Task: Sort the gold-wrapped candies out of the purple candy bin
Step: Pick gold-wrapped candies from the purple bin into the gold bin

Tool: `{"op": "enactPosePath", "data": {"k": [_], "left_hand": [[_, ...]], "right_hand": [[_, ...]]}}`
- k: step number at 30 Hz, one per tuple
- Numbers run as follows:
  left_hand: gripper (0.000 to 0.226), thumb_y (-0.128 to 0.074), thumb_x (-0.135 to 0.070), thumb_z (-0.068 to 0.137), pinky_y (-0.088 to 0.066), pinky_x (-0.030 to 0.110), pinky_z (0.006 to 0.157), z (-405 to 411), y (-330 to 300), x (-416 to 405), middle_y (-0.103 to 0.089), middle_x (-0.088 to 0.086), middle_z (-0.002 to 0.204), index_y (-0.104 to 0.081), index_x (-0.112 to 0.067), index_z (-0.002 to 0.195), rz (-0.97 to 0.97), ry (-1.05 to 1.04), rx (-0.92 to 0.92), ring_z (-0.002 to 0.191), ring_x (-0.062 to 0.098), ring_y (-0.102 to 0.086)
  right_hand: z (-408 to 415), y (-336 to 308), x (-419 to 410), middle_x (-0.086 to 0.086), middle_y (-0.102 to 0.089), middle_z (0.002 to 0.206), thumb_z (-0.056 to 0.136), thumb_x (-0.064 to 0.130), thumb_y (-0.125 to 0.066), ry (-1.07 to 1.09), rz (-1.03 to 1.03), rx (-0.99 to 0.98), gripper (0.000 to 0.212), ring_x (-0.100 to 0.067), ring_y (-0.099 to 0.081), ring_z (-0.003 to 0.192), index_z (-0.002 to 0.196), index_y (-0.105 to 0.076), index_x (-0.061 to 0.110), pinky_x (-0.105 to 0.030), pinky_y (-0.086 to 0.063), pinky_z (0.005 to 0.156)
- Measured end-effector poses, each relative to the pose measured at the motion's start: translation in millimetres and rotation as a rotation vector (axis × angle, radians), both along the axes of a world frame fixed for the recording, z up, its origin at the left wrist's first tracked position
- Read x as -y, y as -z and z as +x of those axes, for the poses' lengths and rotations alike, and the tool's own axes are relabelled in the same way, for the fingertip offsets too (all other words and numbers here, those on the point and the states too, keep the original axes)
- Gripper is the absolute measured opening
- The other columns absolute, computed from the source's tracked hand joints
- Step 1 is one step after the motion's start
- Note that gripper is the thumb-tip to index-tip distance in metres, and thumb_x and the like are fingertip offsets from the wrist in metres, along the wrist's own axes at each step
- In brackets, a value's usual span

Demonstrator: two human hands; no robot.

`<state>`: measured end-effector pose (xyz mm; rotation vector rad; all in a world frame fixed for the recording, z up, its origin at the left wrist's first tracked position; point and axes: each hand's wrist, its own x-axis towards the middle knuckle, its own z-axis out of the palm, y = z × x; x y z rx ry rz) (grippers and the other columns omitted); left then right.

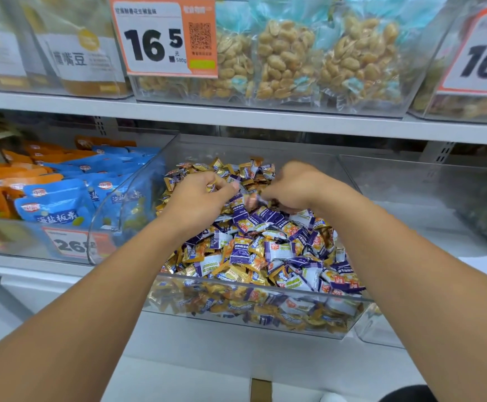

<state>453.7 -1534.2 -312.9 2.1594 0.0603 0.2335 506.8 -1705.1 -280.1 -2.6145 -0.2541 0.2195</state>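
A clear plastic candy bin [253, 323] on the lower shelf holds a heap of purple-wrapped candies [261, 217] mixed with gold-wrapped candies [230, 274]. More gold ones lie piled at the back left of the bin. My left hand [204, 195] is over the back of the heap, fingers curled round gold-wrapped candies in its palm. My right hand [294, 187] is beside it, fingers curled down and pinching a candy [252, 200] at the top of the purple heap. Both forearms reach in over the bin's front wall.
To the left stands a bin of blue and orange snack packets [53, 204] with a price tag [71, 245]. To the right is another clear bin [427, 192]. The upper shelf [236, 117] carries bags of peanuts [288, 59] and a 16.5 price tag [161, 36].
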Motion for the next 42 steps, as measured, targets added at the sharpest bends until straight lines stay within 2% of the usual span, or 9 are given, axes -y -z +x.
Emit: {"op": "enactPosePath", "data": {"k": [2, 3, 7, 13, 19, 25, 29, 36, 42], "left_hand": [[0.031, -0.057, -0.048, 0.096, -0.050, 0.043, 0.085, 0.2, -1.5, 2.6, -0.056, -0.007, 0.102, -0.067, -0.019, 0.089, -0.057, 0.029, -0.011, 0.100, 0.009, -0.024], [0.034, -0.055, -0.052, 0.095, -0.050, 0.039, 0.071, 1.7, -1.7, 3.5, -0.058, -0.004, 0.059, -0.067, -0.021, 0.087, -0.120, 0.046, -0.024, 0.069, 0.005, -0.024], [0.032, -0.060, -0.049, 0.094, -0.041, 0.032, 0.059, 7.8, -1.3, 1.6, -0.038, -0.003, 0.054, -0.068, -0.018, 0.090, -0.265, 0.030, 0.027, 0.047, 0.015, -0.042], [0.037, -0.050, -0.036, 0.102, -0.057, 0.038, 0.061, 9.3, 1.4, -5.1, -0.048, -0.001, 0.050, -0.056, -0.012, 0.130, -0.326, -0.124, 0.001, 0.039, 0.011, -0.054], [0.050, -0.048, -0.036, 0.103, -0.053, 0.022, 0.048, 7.7, 1.8, -4.5, -0.052, 0.008, 0.065, -0.044, -0.007, 0.143, -0.451, -0.131, -0.044, 0.041, 0.008, -0.055], [0.034, -0.049, -0.030, 0.103, -0.054, 0.018, 0.051, 9.2, -8.8, -8.4, -0.054, 0.008, 0.082, -0.064, 0.001, 0.100, -1.099, -0.120, -0.191, 0.063, 0.010, -0.055], [0.027, -0.054, -0.032, 0.101, -0.050, 0.016, 0.044, 6.9, -11.6, -13.7, -0.055, 0.008, 0.080, -0.059, -0.006, 0.096, -1.336, -0.128, -0.280, 0.058, 0.010, -0.054], [0.034, -0.067, -0.049, 0.087, -0.039, 0.029, 0.055, 1.4, -2.8, -28.7, -0.057, -0.001, 0.068, -0.063, -0.016, 0.080, -0.140, -0.342, 0.041, 0.058, 0.015, -0.048], [0.031, -0.071, -0.038, 0.086, -0.045, 0.031, 0.066, 10.4, 14.8, -40.8, -0.063, 0.005, 0.074, -0.068, -0.025, 0.115, 0.380, -0.166, -0.025, 0.056, 0.016, -0.051]], "right_hand": [[-2.8, -1.3, 0.5, -0.011, -0.061, 0.078, 0.093, 0.020, -0.066, -0.009, 0.436, -0.086, 0.027, -0.020, -0.057, 0.070, 0.101, -0.068, -0.005, -0.035, -0.058, 0.068], [-4.2, -2.0, -0.1, -0.010, -0.062, 0.079, 0.093, 0.017, -0.067, -0.040, 0.601, -0.150, 0.026, -0.018, -0.058, 0.072, 0.108, -0.068, -0.005, -0.030, -0.057, 0.065], [-6.3, -0.5, -6.7, -0.008, -0.065, 0.081, 0.093, 0.010, -0.068, -0.137, 0.728, -0.173, 0.016, -0.012, -0.060, 0.068, 0.105, -0.072, 0.000, -0.022, -0.053, 0.060], [-7.9, 1.5, -2.7, 0.004, -0.066, 0.077, 0.087, 0.040, -0.075, -0.157, 0.035, 0.128, 0.029, -0.011, -0.060, 0.072, 0.097, -0.076, 0.012, -0.027, -0.048, 0.064], [-15.1, 4.6, -12.1, -0.025, -0.069, 0.110, 0.091, 0.027, -0.071, -0.141, -0.008, 0.071, 0.037, -0.039, -0.066, 0.098, 0.105, -0.070, -0.007, -0.043, -0.057, 0.081], [-14.7, -7.6, -7.3, -0.017, -0.063, 0.090, 0.093, 0.015, -0.050, 0.157, 0.948, -0.482, 0.020, -0.023, -0.060, 0.067, 0.098, -0.064, 0.002, -0.026, -0.053, 0.051], [-14.4, -3.4, -13.6, -0.006, -0.062, 0.076, 0.090, 0.033, -0.071, 0.099, 0.937, -0.496, 0.024, -0.015, -0.059, 0.060, 0.081, -0.065, 0.012, -0.022, -0.051, 0.048], [-8.4, 22.0, -49.6, -0.004, -0.071, 0.111, 0.089, 0.032, -0.074, -0.355, -0.166, 0.241, 0.023, -0.024, -0.066, 0.095, 0.109, -0.076, 0.020, -0.039, -0.056, 0.087], [-9.6, 19.5, -40.1, -0.013, -0.072, 0.110, 0.091, 0.020, -0.067, -0.380, -0.266, 0.225, 0.013, -0.032, -0.068, 0.095, 0.098, -0.075, 0.011, -0.048, -0.058, 0.082]]}}
